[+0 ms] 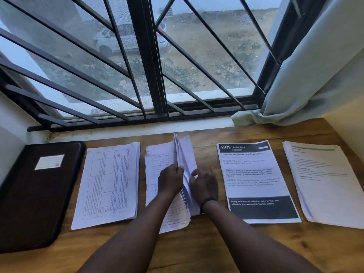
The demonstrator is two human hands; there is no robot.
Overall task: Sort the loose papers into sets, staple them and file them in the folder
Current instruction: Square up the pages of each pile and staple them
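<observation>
Several paper piles lie in a row on the wooden table [197, 253]. At the centre is a handwritten stack [157, 156] with some sheets lifted upright. My left hand [171, 180] pinches the raised sheets [182, 152] at their edge. My right hand [203, 184] rests curled against the other side of those sheets, fingers on the paper. A pile with a printed table [110, 184] lies to the left. A sheet headed "2939 Dining Area" [254, 180] lies to the right, with a further text pile [323, 182] beyond it. A dark folder [33, 198] with a white label sits at far left.
A barred window [145, 56] rises just behind the table, with a sill along its base. A pale curtain [307, 71] hangs at the right and bunches on the table's back corner. Walls close in at both sides. No stapler is in view.
</observation>
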